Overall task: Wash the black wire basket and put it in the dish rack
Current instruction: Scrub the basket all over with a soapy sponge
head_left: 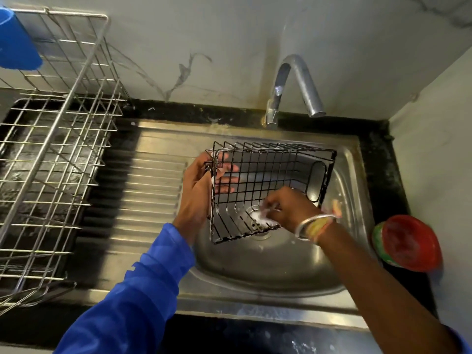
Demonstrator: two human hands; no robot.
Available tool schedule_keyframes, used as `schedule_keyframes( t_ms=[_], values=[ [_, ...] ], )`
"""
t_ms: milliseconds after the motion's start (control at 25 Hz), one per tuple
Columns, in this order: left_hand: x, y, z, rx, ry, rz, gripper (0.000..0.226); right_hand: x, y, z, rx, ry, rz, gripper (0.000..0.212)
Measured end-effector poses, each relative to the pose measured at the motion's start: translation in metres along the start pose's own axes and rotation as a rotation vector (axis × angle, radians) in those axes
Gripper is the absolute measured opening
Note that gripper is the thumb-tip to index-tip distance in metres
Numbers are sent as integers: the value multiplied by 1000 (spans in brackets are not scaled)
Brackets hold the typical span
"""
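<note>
The black wire basket hangs tilted on its side over the steel sink bowl. My left hand grips its left end, with the fingers curled round the rim and showing through the wires. My right hand is inside the basket near its lower edge and pinches a small soapy white scrubber against the wires. The metal dish rack stands on the counter to the left of the sink.
A curved steel tap rises behind the sink, with no water running. A red and green soap tub sits on the black counter at the right. The ridged drainboard lies between rack and bowl. A blue cup hangs at the rack's upper left.
</note>
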State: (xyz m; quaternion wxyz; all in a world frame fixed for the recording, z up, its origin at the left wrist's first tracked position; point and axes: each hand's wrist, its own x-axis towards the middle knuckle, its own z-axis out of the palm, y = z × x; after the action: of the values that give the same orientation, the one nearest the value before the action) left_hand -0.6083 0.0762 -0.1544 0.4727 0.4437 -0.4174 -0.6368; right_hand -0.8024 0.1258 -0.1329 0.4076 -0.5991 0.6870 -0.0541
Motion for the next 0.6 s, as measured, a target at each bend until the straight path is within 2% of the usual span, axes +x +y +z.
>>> schedule_keyframes(
  t_ms=[40,160,280,480,600],
  values=[
    [1,0,-4,2,12,-9,29,-6,5,-8,8,-19,4,8],
    [1,-2,-3,-20,27,-32,33,1,6,-6,-20,157,49,13],
    [1,-1,8,-3,7,-5,30,16,-1,15,-141,211,-7,17],
    [5,1,-4,30,30,-5,31,-7,9,-5,-67,78,34,13],
    [1,-1,4,24,11,4,28,-2,-3,5,-104,93,29,13]
  ],
)
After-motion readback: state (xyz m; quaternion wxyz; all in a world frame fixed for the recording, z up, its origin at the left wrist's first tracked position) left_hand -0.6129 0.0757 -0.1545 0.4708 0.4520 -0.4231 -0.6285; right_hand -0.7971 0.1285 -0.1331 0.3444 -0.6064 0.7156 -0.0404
